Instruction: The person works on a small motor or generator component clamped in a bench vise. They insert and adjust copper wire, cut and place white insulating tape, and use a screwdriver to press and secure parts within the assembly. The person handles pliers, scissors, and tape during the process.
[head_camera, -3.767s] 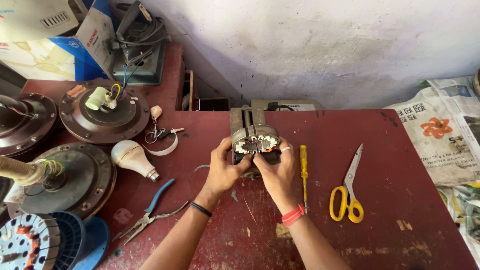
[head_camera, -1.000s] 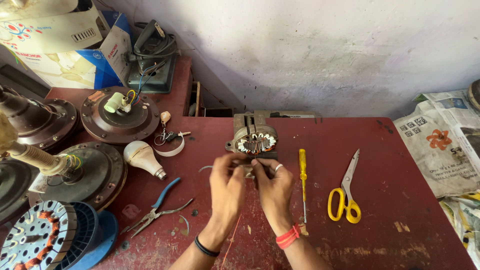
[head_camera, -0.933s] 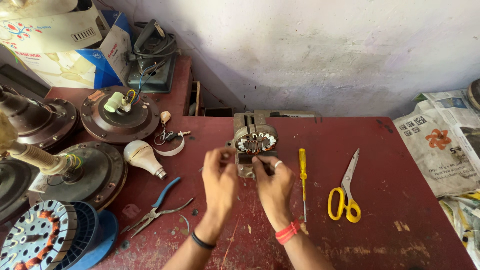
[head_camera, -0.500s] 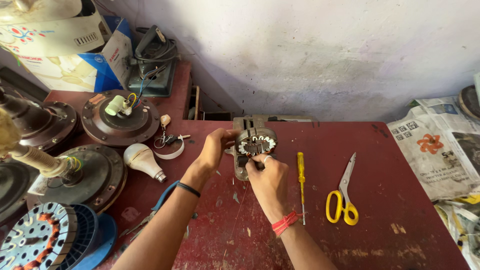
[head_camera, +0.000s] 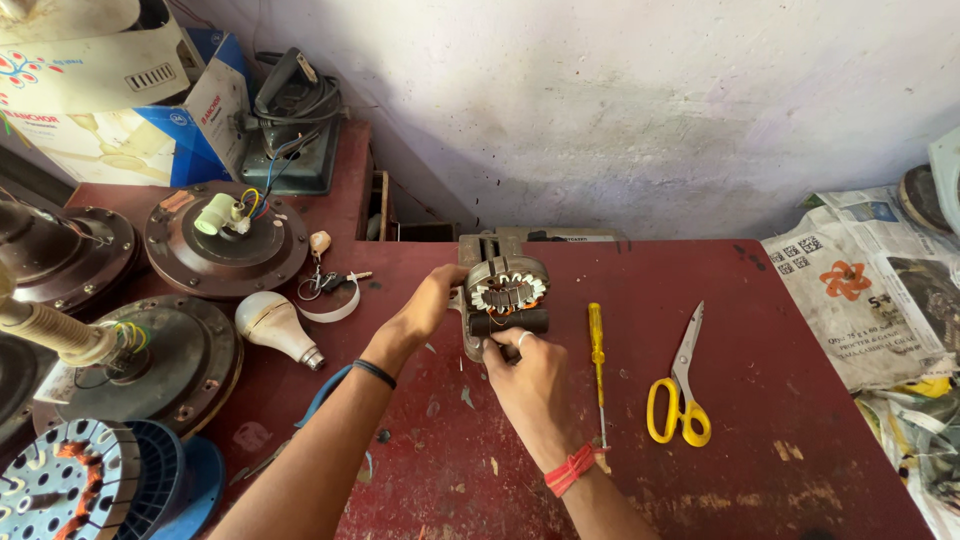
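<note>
Left hand (head_camera: 428, 305) shifted to motor stator (head_camera: 505, 290) side | right hand (head_camera: 530, 375) below

A small motor stator (head_camera: 505, 295) stands on edge on the red counter (head_camera: 760, 400) near the back wall, a grey laminated metal core with copper windings and white insulation ringing its open bore, a dark cylindrical part lying just beneath it.
</note>
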